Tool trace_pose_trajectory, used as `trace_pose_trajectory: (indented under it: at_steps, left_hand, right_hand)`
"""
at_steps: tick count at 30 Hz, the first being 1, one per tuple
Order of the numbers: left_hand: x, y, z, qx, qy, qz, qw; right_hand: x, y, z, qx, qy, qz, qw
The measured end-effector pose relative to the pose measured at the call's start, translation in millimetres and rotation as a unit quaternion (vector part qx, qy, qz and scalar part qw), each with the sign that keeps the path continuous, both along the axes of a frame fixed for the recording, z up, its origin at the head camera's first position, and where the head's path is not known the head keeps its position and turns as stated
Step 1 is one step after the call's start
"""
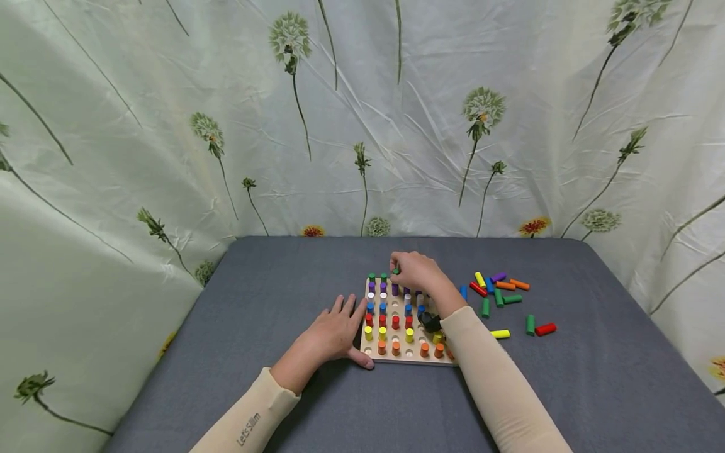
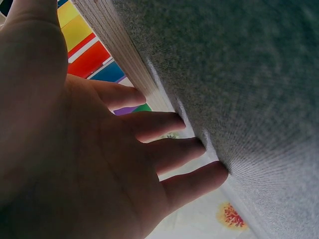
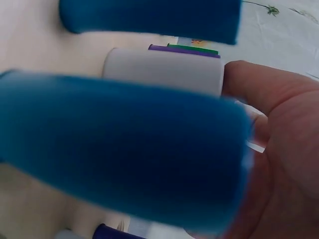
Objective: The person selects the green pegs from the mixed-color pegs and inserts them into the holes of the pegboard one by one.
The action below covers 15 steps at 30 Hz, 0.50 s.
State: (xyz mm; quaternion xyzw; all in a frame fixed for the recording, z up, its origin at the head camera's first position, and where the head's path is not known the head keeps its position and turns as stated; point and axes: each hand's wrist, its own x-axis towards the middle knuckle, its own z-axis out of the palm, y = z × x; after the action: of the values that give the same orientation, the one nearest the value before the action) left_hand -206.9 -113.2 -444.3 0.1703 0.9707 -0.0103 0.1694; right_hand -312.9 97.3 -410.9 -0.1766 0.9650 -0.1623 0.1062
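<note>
A pale wooden pegboard (image 1: pixel 391 360) lies flat near the middle of the worktop (image 1: pixel 283 277), its layered edge plain in the left wrist view. Upright cylindrical pegs fill it by colour: green at the back, then purple, white, blue, red, yellow and orange at the front, with some round holes showing between. The right hand (image 1: pixel 416 269) pinches a green peg (image 1: pixel 396 271) at the back row; whether it is seated is hidden. The left hand (image 1: pixel 338 327) lies with fingers spread, against the board's left edge. Loose pegs (image 1: pixel 546 329) in mixed colours lie scattered to the right. Dark grey fabric covers the worktop; behind and beside it hangs a pale, creased curtain (image 1: pixel 362 94) printed with dandelions and orange blooms.
</note>
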Motion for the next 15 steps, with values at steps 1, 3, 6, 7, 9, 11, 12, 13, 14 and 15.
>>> trace_pose_trajectory:
  at_steps: [1, 3, 6, 7, 9, 11, 12, 13, 14, 15]
  left_hand:
    - [0.1, -0.2, -0.1, 0.000, 0.000, -0.001, 1.0000]
    - [0.5, -0.2, -0.1, 0.002, 0.000, -0.001, 1.0000]
    - [1.0, 0.0, 0.5, 0.005, 0.004, -0.003, 1.0000]
    - [1.1, 0.1, 0.5, 0.006, 0.004, -0.003, 1.0000]
    - [1.3, 0.4, 0.4, 0.006, 0.004, -0.002, 1.0000]
    - [1.5, 0.8, 0.3, 0.006, 0.005, -0.002, 1.0000]
    - [1.5, 1.0, 0.2, 0.005, 0.005, -0.001, 1.0000]
    - [1.5, 1.2, -0.1, 0.005, 0.005, 0.000, 1.0000]
    - [1.5, 1.3, -0.2, 0.005, 0.004, 0.000, 1.0000]
    - [1.4, 1.6, -0.4, 0.005, 0.004, 0.000, 1.0000]
  right_hand:
    - [-0.1, -0.1, 0.0, -0.001, -0.002, -0.001, 1.0000]
    - [-0.5, -0.4, 0.0, -0.002, -0.006, -0.002, 1.0000]
    - [-1.2, -0.6, 1.4, -0.003, -0.014, -0.007, 0.9999]
    - [-1.3, -0.6, 2.0, -0.002, -0.018, -0.009, 0.9998]
    - [-1.7, -0.8, 2.9, 0.001, -0.025, -0.014, 0.9996]
    - [-1.9, -0.9, 2.9, 0.007, -0.032, -0.017, 0.9993]
    - [-2.1, -1.0, 2.5, 0.009, -0.036, -0.018, 0.9992]
    - [-2.4, -1.0, 1.8, 0.011, -0.039, -0.019, 0.9990]
    - [-2.7, -1.1, 0.6, 0.013, -0.042, -0.019, 0.9988]
    - [-3.1, -1.1, -0.3, 0.014, -0.046, -0.021, 0.9986]
